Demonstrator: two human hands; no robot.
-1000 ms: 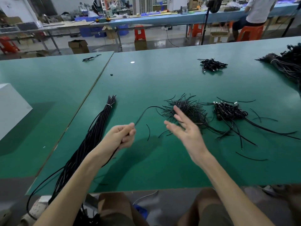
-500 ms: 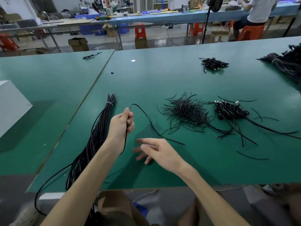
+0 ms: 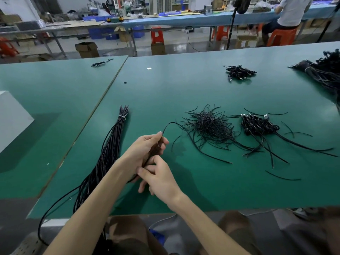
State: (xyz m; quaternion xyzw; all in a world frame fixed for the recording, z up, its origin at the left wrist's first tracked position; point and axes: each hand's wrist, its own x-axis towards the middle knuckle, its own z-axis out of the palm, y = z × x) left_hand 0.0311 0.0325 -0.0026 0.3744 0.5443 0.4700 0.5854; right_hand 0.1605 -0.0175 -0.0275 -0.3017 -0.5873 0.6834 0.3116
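Note:
My left hand (image 3: 145,150) grips a single black cable (image 3: 185,132) above the green table (image 3: 165,92); the cable arcs out of the fist to the right and its free end lies on the table. My right hand (image 3: 158,178) is just below the left, its fingers pinching the same cable where it leaves the left palm. A long tied bundle of black cables (image 3: 110,150) lies to the left and hangs over the front edge. A pile of short cut wire pieces (image 3: 207,126) lies to the right, and a heap of cables with plugs (image 3: 257,125) beyond it.
A smaller cable heap (image 3: 239,72) and a big bundle (image 3: 323,72) lie at the far right. A white box (image 3: 11,116) stands on the left table. A stray cable (image 3: 101,63) lies far left. A person (image 3: 290,13) sits at the back bench.
My right hand came back from the wire pile to my left hand and took hold of the cable below it. My left hand pulled the cable up and slightly right.

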